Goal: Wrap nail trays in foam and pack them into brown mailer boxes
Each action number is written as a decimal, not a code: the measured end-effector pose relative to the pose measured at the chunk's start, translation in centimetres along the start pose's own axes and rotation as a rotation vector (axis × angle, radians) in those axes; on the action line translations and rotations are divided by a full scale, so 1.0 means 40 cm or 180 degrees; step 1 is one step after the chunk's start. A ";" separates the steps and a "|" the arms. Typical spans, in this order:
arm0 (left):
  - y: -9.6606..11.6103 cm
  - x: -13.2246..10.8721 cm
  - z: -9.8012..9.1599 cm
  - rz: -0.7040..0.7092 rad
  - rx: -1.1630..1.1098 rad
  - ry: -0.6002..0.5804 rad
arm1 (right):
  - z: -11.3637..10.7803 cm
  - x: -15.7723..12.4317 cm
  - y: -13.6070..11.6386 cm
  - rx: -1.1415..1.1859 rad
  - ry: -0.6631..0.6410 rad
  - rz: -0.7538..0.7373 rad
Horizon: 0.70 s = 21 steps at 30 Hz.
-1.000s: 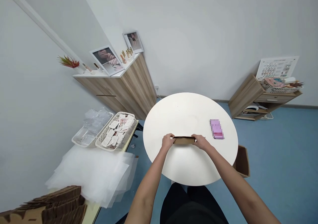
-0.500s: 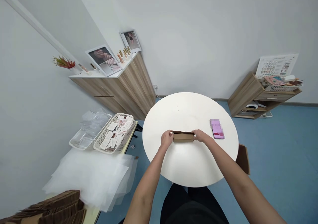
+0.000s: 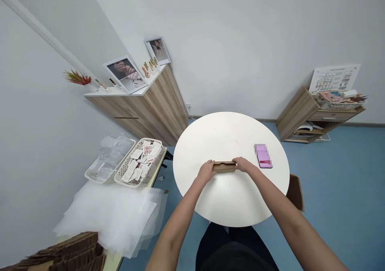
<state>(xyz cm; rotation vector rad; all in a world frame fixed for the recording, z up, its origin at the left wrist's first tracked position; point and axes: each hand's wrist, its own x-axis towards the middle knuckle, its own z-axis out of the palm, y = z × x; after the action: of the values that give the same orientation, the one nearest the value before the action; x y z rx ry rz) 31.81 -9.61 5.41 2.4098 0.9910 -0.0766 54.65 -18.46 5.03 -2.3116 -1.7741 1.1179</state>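
Between my two grips sits one small kraft-cardboard box (image 3: 224,166). Are you seeing it held by its ends?

Yes. From here, the left grip (image 3: 206,171) is clamped on one end and the right grip (image 3: 244,164) on the other. The box lies crosswise, over the near half of the round white surface (image 3: 222,132). I can't tell whether it touches.

What's just past the right grip?

One pink item (image 3: 263,156) on the surface, too blurred for me to name.

And out beyond the left grip?

Off the surface, well apart from it, two containers stand side by side: one cream plastic basket (image 3: 150,140) heaped with small pinkish packets, and one white tray (image 3: 100,170) holding clear plastic bags. Nearer me lie a pile of translucent sheets (image 3: 105,219) and a stack of flattened cardboard (image 3: 72,253).

Anything else on the right?

One brown cardboard box (image 3: 296,193) on the floor, tucked against the surface's edge.
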 end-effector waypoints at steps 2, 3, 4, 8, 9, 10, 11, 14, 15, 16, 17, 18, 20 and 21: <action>0.011 -0.012 0.012 0.0080 0.0371 -0.0112 | -0.004 -0.007 -0.003 0.0059 0.0028 0.0033; 0.014 -0.014 0.015 0.0085 0.0540 -0.0176 | -0.007 -0.011 -0.004 0.0096 0.0054 0.0051; 0.015 -0.015 0.016 0.0074 0.0658 -0.0237 | -0.012 -0.015 -0.004 0.0136 0.0080 0.0075; 0.014 -0.001 0.006 0.0061 0.0733 -0.0385 | -0.038 -0.026 -0.008 0.0219 0.0041 0.0255; 0.015 0.005 0.002 0.0057 0.0753 -0.0422 | -0.046 -0.026 -0.010 0.0205 0.0014 0.0315; 0.017 0.012 -0.001 0.0048 0.0776 -0.0461 | -0.053 -0.025 -0.014 0.0182 0.0004 0.0375; 0.020 0.019 -0.004 0.0033 0.0803 -0.0501 | -0.059 -0.024 -0.018 0.0158 0.0005 0.0438; 0.032 0.035 -0.010 -0.0027 0.0897 -0.0614 | -0.072 -0.014 -0.033 0.0160 -0.0033 0.0626; 0.036 0.038 -0.011 -0.0046 0.0930 -0.0641 | -0.075 -0.010 -0.037 0.0194 -0.0090 0.0676; 0.040 0.041 -0.012 -0.0062 0.0962 -0.0663 | -0.077 -0.004 -0.041 0.0238 -0.0159 0.0716; 0.044 0.043 -0.012 -0.0076 0.0990 -0.0680 | -0.079 0.001 -0.045 0.0285 -0.0226 0.0746; 0.047 0.044 -0.012 -0.0087 0.1014 -0.0694 | -0.080 0.007 -0.048 0.0327 -0.0286 0.0770; 0.051 0.046 -0.012 -0.0106 0.1050 -0.0716 | -0.080 0.019 -0.052 0.0384 -0.0383 0.0814; 0.052 0.047 -0.012 -0.0112 0.1062 -0.0724 | -0.080 0.024 -0.054 0.0392 -0.0422 0.0835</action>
<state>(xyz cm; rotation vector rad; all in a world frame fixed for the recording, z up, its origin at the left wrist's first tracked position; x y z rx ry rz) 34.49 -9.40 6.28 2.6042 0.9762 -0.5563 54.68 -15.63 7.81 -2.5003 -1.4184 1.4039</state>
